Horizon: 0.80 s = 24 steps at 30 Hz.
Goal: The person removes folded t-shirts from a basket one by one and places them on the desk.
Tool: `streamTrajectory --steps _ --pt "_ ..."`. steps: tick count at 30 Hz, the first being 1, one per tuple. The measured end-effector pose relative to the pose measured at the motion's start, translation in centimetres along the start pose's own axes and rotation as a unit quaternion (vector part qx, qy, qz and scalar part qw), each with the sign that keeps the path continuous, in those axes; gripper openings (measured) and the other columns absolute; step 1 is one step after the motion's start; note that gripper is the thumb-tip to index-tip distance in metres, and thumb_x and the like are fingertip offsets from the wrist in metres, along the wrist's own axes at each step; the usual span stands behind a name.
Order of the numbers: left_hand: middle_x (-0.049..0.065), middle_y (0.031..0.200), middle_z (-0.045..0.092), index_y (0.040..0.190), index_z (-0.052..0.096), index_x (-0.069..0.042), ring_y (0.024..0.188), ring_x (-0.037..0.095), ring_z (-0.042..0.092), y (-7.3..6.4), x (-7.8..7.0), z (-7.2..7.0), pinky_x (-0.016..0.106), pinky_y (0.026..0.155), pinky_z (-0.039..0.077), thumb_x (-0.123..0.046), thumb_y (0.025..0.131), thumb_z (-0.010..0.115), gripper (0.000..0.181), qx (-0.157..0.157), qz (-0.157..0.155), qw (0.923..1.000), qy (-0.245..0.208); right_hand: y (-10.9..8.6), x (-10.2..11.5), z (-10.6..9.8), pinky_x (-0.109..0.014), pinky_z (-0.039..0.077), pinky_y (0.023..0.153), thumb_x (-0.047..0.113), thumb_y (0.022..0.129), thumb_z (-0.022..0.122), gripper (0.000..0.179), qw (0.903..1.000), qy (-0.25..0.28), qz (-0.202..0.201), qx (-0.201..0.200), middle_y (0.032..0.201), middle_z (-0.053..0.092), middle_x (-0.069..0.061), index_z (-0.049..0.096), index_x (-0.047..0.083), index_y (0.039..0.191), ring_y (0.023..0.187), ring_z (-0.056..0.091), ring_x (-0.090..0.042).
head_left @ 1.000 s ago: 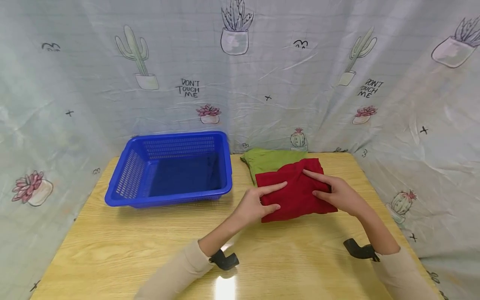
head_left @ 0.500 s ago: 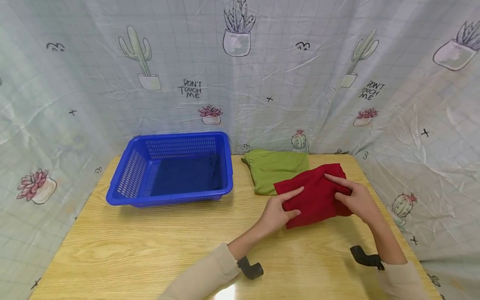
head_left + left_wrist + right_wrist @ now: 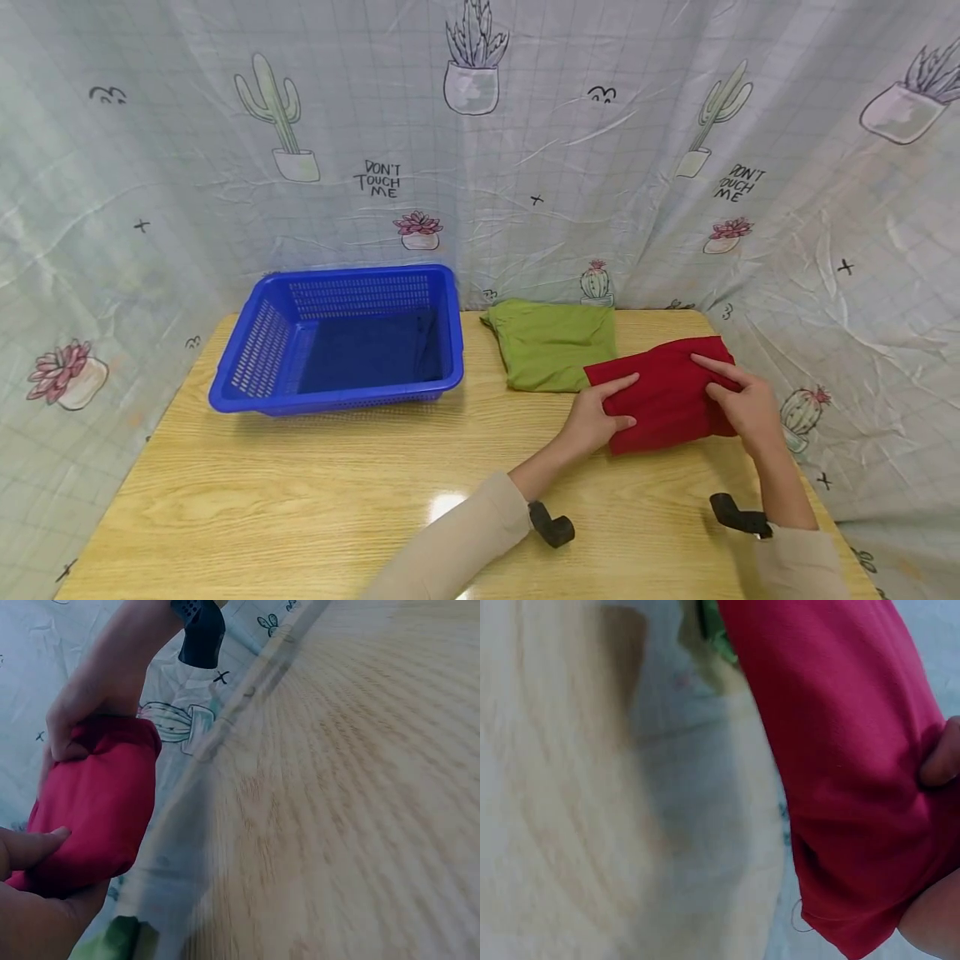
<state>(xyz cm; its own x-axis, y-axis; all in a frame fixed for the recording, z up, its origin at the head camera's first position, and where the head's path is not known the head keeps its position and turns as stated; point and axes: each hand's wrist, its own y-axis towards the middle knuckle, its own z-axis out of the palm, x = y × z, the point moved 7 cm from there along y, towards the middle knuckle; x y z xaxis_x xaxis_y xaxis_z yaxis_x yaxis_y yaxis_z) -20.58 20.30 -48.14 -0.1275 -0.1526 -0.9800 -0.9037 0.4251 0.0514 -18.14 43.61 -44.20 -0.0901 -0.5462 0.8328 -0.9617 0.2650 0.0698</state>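
Note:
A folded red garment hangs between both hands above the right part of the wooden table. My left hand grips its left end, thumb and a finger lying over the top and the rest hidden beneath. At the other end my right hand holds it the same way. The left wrist view shows the red garment as a thick folded bundle, and its layered lower corner appears in the right wrist view. Behind it, a folded green garment lies flat at the back of the table, one corner overlapped by the red one.
A blue plastic basket with perforated sides stands on the table at the back left. Dark blue folded cloth lies inside it. A cactus-printed curtain closes off the back and both sides.
Both hands have carried the red garment to the right, off most of the green garment, which now shows almost whole. The basket and green garment have stayed put.

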Motion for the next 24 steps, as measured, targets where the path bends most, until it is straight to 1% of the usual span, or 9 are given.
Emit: streamTrajectory --steps 4,6,9,11,15,18,21,22,24 --pt "-0.012 0.141 0.058 0.138 0.066 -0.034 0.135 0.008 0.047 1.5 0.4 1.0 0.02 0.1 0.045 0.004 0.084 0.08 0.067 0.002 -0.019 0.9997 0.016 0.6 -1.9 -0.8 -0.02 0.039 0.059 0.009 0.096 0.058 0.044 0.9991 0.008 0.027 -0.031 0.107 0.056 0.018 0.069 0.024 0.135 0.085 0.042 -0.01" --pt "-0.012 0.141 0.058 0.137 0.067 -0.032 0.135 0.008 0.047 2.4 0.6 1.6 0.021 0.102 0.044 0.005 0.084 0.079 0.066 0.001 -0.017 0.9996 0.024 1.1 -2.7 -1.2 -0.018 0.04 0.064 0.011 0.096 0.058 0.042 0.9985 0.006 0.038 -0.038 0.11 0.058 0.018 0.069 0.025 0.135 0.093 0.042 -0.012" --pt "-0.011 0.14 0.06 0.134 0.069 -0.029 0.134 0.007 0.048 3.6 1.2 2.7 0.019 0.1 0.044 0.009 0.083 0.078 0.064 0.001 -0.026 0.9997 0.007 1.7 -3.9 -1.7 -0.017 0.039 0.071 0.017 0.098 0.058 0.04 0.9975 -0.013 0.054 -0.043 0.12 0.059 0.009 0.068 0.024 0.136 0.102 0.041 -0.015" --pt "-0.009 0.137 0.061 0.128 0.073 -0.026 0.13 0.008 0.05 4.2 1.7 3.5 0.018 0.093 0.047 0.011 0.082 0.077 0.059 -0.001 -0.054 0.9976 -0.043 2.1 -4.8 -2.1 -0.018 0.036 0.074 0.019 0.098 0.057 0.04 0.9963 -0.02 0.069 -0.047 0.128 0.058 -0.002 0.067 0.024 0.137 0.106 0.04 -0.017" --pt "-0.007 0.133 0.06 0.112 0.08 -0.022 0.122 0.011 0.051 5.0 2.8 4.3 0.018 0.072 0.048 0.013 0.082 0.075 0.046 -0.041 -0.129 0.9805 -0.142 2.5 -6.8 -2.7 -0.021 0.033 0.078 0.02 0.099 0.057 0.042 0.9921 -0.006 0.113 -0.054 0.142 0.048 -0.013 0.065 0.027 0.139 0.112 0.036 -0.02" --pt "-0.004 0.134 0.061 0.107 0.082 -0.021 0.125 0.015 0.051 5.7 3.2 4.2 0.02 0.075 0.049 0.013 0.083 0.074 0.042 -0.084 -0.156 0.9728 -0.149 2.8 -8.2 -2.6 -0.021 0.034 0.082 0.022 0.1 0.056 0.044 0.9895 0.004 0.136 -0.049 0.151 0.041 -0.017 0.06 0.027 0.143 0.122 0.035 -0.026" --pt "0.001 0.136 0.061 0.114 0.08 -0.018 0.132 0.018 0.05 6.5 3.5 3.9 0.02 0.089 0.051 0.013 0.083 0.074 0.045 -0.101 -0.162 0.9719 -0.138 3.5 -8.6 -2.2 -0.028 0.038 0.088 0.02 0.101 0.055 0.045 0.9923 -0.054 0.107 -0.033 0.154 0.04 -0.026 0.058 0.017 0.146 0.133 0.039 -0.038" --pt "0.002 0.136 0.061 0.118 0.078 -0.016 0.129 0.018 0.052 6.8 3.7 3.9 0.022 0.087 0.051 0.015 0.083 0.072 0.047 -0.099 -0.162 0.9712 -0.144 3.8 -8.6 -2.0 -0.032 0.039 0.089 0.019 0.101 0.055 0.045 0.9925 -0.082 0.088 -0.025 0.153 0.04 -0.03 0.057 0.014 0.146 0.133 0.041 -0.042" --pt "0.005 0.135 0.06 0.125 0.074 -0.012 0.123 0.02 0.056 7.2 4.1 4.0 0.028 0.087 0.054 0.017 0.084 0.07 0.051 -0.086 -0.167 0.9653 -0.181 4.3 -8.3 -1.6 -0.039 0.041 0.083 0.014 0.099 0.056 0.044 0.9889 -0.142 0.039 -0.02 0.142 0.048 -0.038 0.058 0.005 0.143 0.12 0.05 -0.047"
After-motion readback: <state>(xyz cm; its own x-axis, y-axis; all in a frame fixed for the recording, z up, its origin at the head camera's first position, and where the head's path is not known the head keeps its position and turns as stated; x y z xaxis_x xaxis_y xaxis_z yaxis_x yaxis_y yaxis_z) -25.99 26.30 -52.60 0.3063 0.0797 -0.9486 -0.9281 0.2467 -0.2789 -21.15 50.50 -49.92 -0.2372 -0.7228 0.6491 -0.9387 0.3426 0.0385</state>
